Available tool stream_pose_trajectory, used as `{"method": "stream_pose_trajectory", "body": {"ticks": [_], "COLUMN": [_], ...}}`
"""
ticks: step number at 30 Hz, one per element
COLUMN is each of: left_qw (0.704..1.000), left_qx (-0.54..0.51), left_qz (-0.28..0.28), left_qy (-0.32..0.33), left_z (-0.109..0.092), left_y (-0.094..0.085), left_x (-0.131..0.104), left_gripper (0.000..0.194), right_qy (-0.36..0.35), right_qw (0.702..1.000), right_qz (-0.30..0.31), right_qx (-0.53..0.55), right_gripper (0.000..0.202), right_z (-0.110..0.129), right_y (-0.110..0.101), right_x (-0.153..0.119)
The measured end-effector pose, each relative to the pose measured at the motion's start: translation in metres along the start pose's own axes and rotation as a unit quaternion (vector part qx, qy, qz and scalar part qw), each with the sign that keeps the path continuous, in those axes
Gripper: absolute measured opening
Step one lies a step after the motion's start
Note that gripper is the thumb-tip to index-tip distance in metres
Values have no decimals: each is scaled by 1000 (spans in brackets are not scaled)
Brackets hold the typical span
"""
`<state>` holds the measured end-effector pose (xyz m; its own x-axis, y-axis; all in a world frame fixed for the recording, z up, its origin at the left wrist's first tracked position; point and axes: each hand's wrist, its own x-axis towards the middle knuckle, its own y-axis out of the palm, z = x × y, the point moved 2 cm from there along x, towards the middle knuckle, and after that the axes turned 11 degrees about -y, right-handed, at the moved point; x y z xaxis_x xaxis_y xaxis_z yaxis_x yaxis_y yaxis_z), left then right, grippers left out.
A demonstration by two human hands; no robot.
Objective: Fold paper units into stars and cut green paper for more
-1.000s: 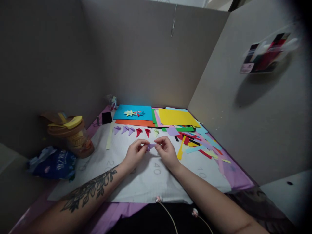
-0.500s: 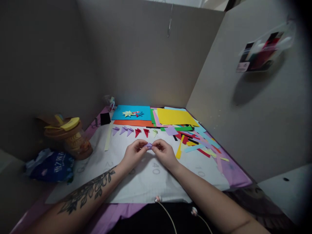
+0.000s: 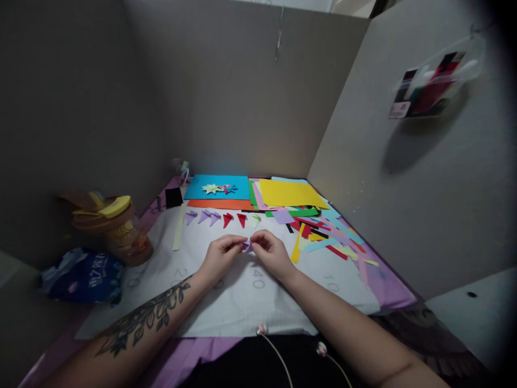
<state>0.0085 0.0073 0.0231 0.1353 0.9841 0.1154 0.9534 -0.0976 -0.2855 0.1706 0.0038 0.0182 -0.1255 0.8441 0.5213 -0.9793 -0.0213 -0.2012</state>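
Observation:
A small folded piece of purple paper (image 3: 247, 246) is pinched between my two hands, just above the white table cover. My left hand (image 3: 225, 252) grips its left side with thumb and fingertips. On the opposite side my right hand (image 3: 271, 251) holds it the same way, and the fingers hide much of the fold. Beyond the hands lies a row of small folded paper pieces: several purple ones (image 3: 204, 216), two red ones (image 3: 241, 220) and a pale green one (image 3: 256, 220).
Blue paper (image 3: 194, 186) bearing folded stars (image 3: 211, 188) lies at the back, beside yellow sheets (image 3: 291, 194). Coloured strips (image 3: 323, 245) are scattered on the right. A brown tub (image 3: 125, 231) and a blue packet (image 3: 86, 275) stand left. Grey panels (image 3: 242, 97) enclose the table.
The left fingers have straightened and cover more of the purple paper, which has tilted between the hands. Both hands stay in nearly the same place.

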Motion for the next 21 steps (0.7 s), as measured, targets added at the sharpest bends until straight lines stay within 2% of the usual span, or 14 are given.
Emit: {"method": "stream_pose_trajectory", "body": {"ticks": [5,13,21], "left_qw": [1000,999,996], "left_qx": [13,16,19], "left_qz": [11,29,61], "left_qy": [26,25,62], "left_z": [-2,-4,-6], "left_y": [-1,-2,-3], "left_x": [0,0,1], "left_gripper": [16,17,14], "right_qy": [-10,-84,-130], "right_qw": [1000,996,990], "right_qz": [7,2,26], "right_qx": [-5,-23,-55], "right_gripper": [4,7,9], "right_z": [1,7,12], "right_y": [0,-5,-6], "right_x": [0,2,2]}}
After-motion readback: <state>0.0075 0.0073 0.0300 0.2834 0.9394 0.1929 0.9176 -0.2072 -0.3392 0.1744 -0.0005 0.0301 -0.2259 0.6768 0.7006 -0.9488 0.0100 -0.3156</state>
